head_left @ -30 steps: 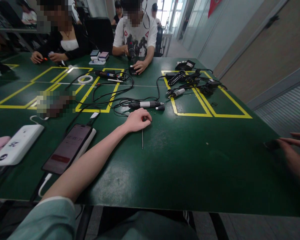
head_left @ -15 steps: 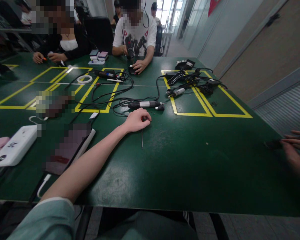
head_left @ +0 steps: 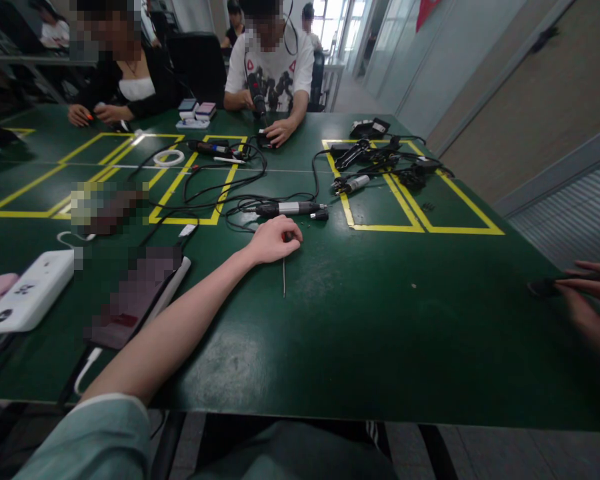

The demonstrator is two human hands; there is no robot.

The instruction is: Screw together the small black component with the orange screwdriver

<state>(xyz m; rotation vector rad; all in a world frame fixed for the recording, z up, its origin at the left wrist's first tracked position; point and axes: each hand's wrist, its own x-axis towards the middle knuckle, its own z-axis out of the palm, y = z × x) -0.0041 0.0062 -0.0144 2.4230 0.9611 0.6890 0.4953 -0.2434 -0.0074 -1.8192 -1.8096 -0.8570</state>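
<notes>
My left hand rests on the green table, its fingers curled around the handle of a screwdriver. Only a bit of the dark and red handle shows between the fingers, and the thin metal shaft points toward the near edge. Just beyond the knuckles lies a grey and black pen-shaped electric screwdriver with a cable. A small black piece is beside its tip. My right hand is out of view.
At the right edge, another person's hand pinches a small black object. Across the table, a person in white holds a power drill. Tangled black cables lie at right; a phone and white power bank at left.
My left hand and the screwdriver stay in place. The other person's hand at the right edge has shifted slightly left with the small black object.
</notes>
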